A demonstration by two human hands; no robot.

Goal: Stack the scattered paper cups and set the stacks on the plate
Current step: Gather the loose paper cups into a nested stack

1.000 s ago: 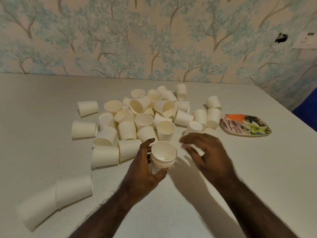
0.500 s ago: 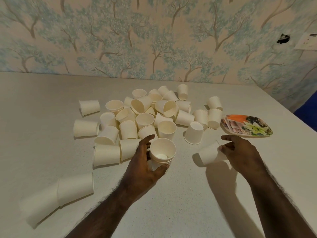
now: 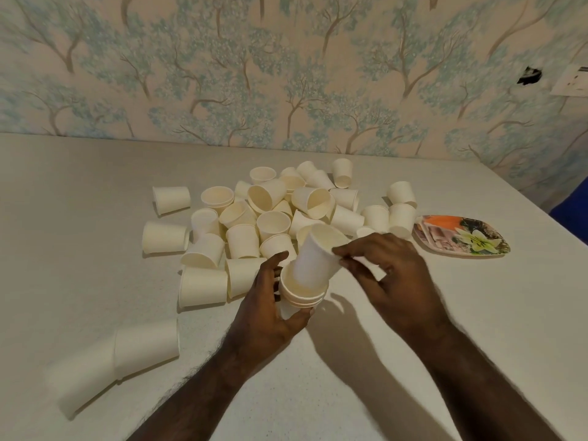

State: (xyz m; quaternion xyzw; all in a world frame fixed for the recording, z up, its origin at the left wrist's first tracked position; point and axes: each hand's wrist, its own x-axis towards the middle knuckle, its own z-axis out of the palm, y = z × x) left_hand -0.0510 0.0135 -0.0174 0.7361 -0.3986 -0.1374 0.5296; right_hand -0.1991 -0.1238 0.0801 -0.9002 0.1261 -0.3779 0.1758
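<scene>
Both hands meet at your growing stack of cups.

Your left hand wraps the stack; your right hand pinches a tilted cup, base entering its mouth. The plate lies beyond your right hand, the nearer one.

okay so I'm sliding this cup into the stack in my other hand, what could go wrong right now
1. The cup in your right hand enters tilted, so its base may catch the rim of the stack and jam or crease.
2. Your left hand grips the stack only from the side; a hard push could squeeze it out.
3. Loose cups crowd just behind, so a slip may scatter them.
</scene>
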